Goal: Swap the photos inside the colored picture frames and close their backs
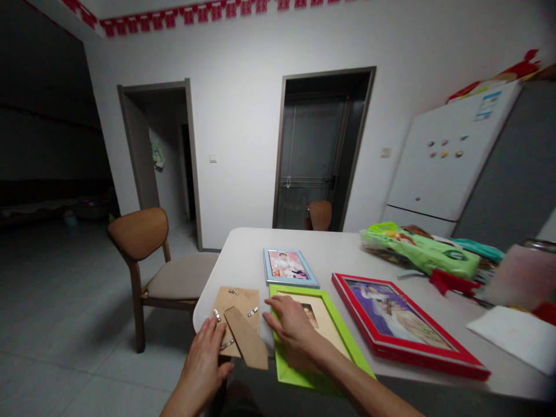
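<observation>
Around the table (249, 243): a dim room with white wall (238, 116), two dark doorways (324, 150), and a darker space at the left side.
Fridge (434, 156): white, standing at the right behind the table, with small magnets (444, 154) on its door.
Surface: pale and with a rounded corner; it carries the frames near the person, and at the right a green package (425, 249) and a white sheet (516, 336).
Chair (139, 234): brown wood, just beside the left end of the table.
Red frame (412, 318): lying flat right of the green one, thick — maybe a stack, I cannot tell.
Green frame (332, 324): under the right hand (292, 324), its long axis going away from the person; its near end seems to pass over the table edge.
Blue frame (291, 266): flat, just beyond the green one.
Brown board (247, 300): left of the green frame, long axis also away from the person. It lies to the right of the left hand (204, 353) and partly under its fingers — so this hand is the nearer one.
Support leg (249, 341): on the board, slanting toward the person and to the right.
Left fingers: laid close together on the board's left edge, thumb apart.
Right fingers: bent over the left rim of the green frame; whether they pinch it, I cannot tell.
Metal clips (252, 312): small, around the board's margins.
</observation>
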Available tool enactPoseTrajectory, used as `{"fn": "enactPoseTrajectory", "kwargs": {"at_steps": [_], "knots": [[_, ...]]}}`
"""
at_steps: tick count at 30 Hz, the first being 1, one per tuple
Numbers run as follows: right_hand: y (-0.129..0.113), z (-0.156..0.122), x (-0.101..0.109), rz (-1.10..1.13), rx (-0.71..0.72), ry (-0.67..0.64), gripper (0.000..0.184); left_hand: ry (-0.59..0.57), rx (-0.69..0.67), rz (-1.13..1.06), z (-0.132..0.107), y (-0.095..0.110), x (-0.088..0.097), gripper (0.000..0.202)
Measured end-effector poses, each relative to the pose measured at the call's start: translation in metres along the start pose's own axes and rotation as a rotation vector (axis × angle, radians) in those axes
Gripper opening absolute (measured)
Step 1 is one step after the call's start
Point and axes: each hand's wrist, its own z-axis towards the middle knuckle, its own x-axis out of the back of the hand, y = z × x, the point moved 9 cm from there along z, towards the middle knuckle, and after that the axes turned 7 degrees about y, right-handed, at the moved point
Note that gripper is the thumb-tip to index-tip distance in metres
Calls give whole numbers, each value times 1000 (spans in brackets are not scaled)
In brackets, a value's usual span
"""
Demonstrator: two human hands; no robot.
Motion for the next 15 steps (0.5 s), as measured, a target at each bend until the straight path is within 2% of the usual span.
{"fn": "enactPoseTrajectory", "kwargs": {"at_steps": [2,4,6,8,11,13,15], "knots": [[-31,-5,-12,43,78,-34,40,33,-8,-19,2,-6,1,59],[-50,-8,-24,33,83,-44,43,65,-14,-47,4,-10,2,53],[-56,-8,-34,61,29,-41,42,88,-18,-86,7,-12,5,49],[-56,-7,-33,149,-21,-16,42,115,-26,-140,10,-10,11,46],[-48,-9,-7,269,-16,79,42,177,-57,-250,12,8,22,43],[-35,-17,17,302,-6,130,41,198,-89,-352,12,30,26,44],[-15,-30,37,310,-36,131,40,174,-120,-472,10,57,23,46]]}}
